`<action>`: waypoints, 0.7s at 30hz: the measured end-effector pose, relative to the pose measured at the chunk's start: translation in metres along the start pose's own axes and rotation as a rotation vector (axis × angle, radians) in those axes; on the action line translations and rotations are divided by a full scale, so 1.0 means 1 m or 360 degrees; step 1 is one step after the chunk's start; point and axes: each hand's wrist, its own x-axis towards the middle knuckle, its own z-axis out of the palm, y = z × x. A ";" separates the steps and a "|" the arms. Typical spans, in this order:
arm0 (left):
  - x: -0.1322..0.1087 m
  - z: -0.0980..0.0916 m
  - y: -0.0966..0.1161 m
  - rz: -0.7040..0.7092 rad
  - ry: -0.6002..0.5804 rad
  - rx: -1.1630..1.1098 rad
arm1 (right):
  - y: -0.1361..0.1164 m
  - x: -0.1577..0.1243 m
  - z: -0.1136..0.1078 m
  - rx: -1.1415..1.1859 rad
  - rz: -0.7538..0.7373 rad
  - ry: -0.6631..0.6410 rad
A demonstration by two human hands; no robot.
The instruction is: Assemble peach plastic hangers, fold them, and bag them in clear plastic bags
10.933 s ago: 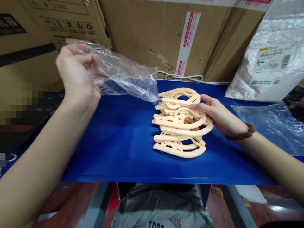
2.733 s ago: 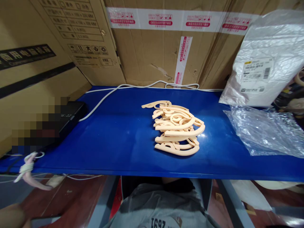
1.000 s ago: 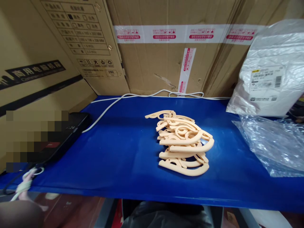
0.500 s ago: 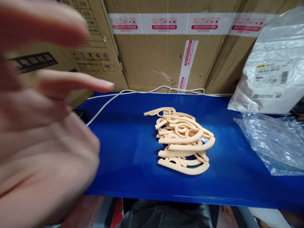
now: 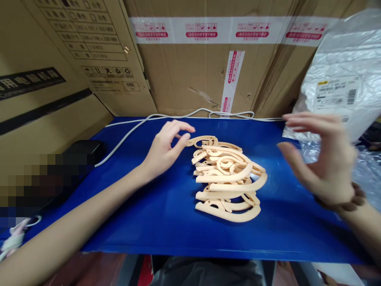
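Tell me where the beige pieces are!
In the head view, the beige pieces lie right of centre on the blue table, between left hand and right hand.

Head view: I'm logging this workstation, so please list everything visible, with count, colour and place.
Curved pieces: several overlapping, beige, centre
Table: one, blue, under them
Cable: count unclear, white, back and left
Clear plastic: count unclear, transparent, right
Parcel bag: one, white, back right
Label: one, white, on the bag
Printed cardboard: count unclear, brown, left
Taped cardboard: count unclear, brown, behind table
Tape: two strips, white-red, behind table
Dark object: one, black, left, partly pixelated
Knotted cord: one, whitish, lower left
Sheet: one, white, below table, right
Floor: one, reddish, below table
Wristband: one, brown, right wrist
Clothing: count unclear, dark, bottom centre
Left hand: one, bare, left of pieces
Right hand: one, bare, right of pieces
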 end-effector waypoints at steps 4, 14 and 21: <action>-0.007 0.002 -0.003 0.0058 -0.0315 0.0304 | 0.003 -0.001 0.020 -0.0017 -0.0127 -0.0279; -0.011 0.010 0.002 0.0208 -0.0577 0.0359 | -0.002 -0.006 0.028 0.0361 0.0308 -0.0630; 0.007 0.021 0.009 0.0108 -0.0687 0.0274 | 0.000 0.017 0.051 0.0677 0.0486 -0.0872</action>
